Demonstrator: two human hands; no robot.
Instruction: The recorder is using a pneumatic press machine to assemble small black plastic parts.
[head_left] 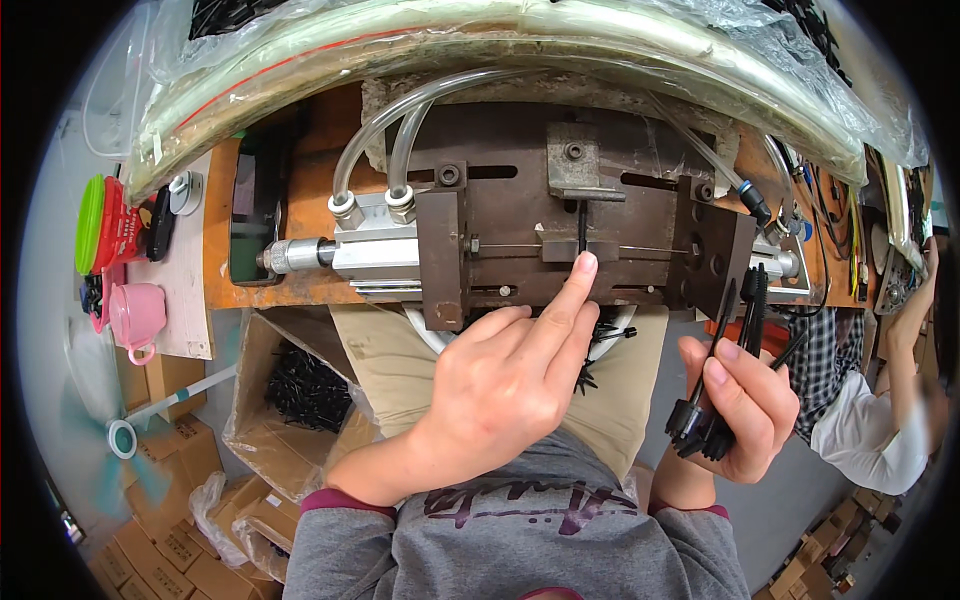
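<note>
My left hand (pixel 515 375) reaches over the dark metal fixture (pixel 508 205) with its index finger stretched out. That fingertip touches the lower end of a thin black rod (pixel 583 225), which stands against a small dark block (pixel 558 248) at the fixture's middle. The rod's upper end meets a small metal bracket (pixel 574 160). To the right, my right hand (pixel 745 405) is closed around a bunch of black plastic rods (pixel 690 415) with thicker, ridged ends. More black pieces (pixel 592 372) show partly behind my left hand, above my lap.
Pneumatic cylinders (pixel 375 250) with clear hoses flank the fixture. An open carton (pixel 262 440) of black pieces stands at lower left. A pink cup (pixel 137 315) sits on the left table, near a fan (pixel 122 440). Another person (pixel 875 430) works at far right.
</note>
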